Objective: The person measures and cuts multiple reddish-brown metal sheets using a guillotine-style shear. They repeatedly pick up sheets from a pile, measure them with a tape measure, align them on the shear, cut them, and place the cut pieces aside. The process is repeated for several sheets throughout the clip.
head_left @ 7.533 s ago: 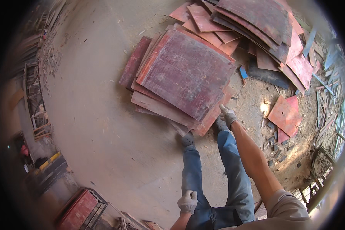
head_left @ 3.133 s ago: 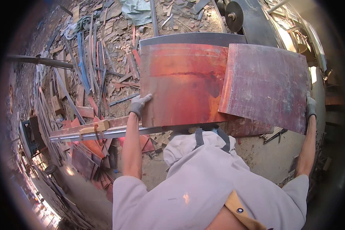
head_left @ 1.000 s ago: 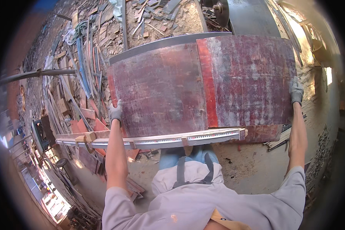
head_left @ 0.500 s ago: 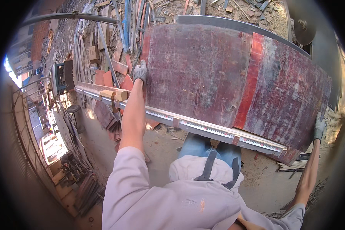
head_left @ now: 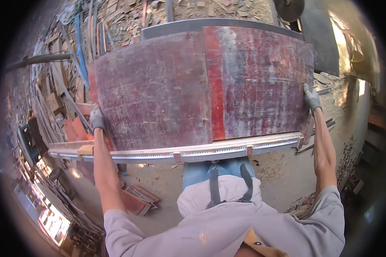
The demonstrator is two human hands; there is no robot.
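Note:
Two worn, reddish-purple plywood panels lie across the saw table (head_left: 167,32), the right panel (head_left: 261,81) slightly overlapping the left panel (head_left: 150,94) at a bright red strip. My left hand (head_left: 97,118), in a grey glove, grips the left panel's outer edge near its front corner. My gloved right hand (head_left: 312,98) is closed around the right panel's outer edge. Some of its fingers are hidden by the wood. Along the table's near side, just in front of the panels, runs a rail with a measuring tape (head_left: 210,150).
A round saw blade (head_left: 289,8) stands beyond the table's far right. A small wood block (head_left: 85,150) sits on the rail's left part. Wood strips and offcuts (head_left: 58,81) heap up at left, with more board pieces (head_left: 139,199) on the floor below the rail.
The view has swung round, so the table looks more level. Against the rail, both panels have slid to the left. Both hands keep their hold on the outer edges.

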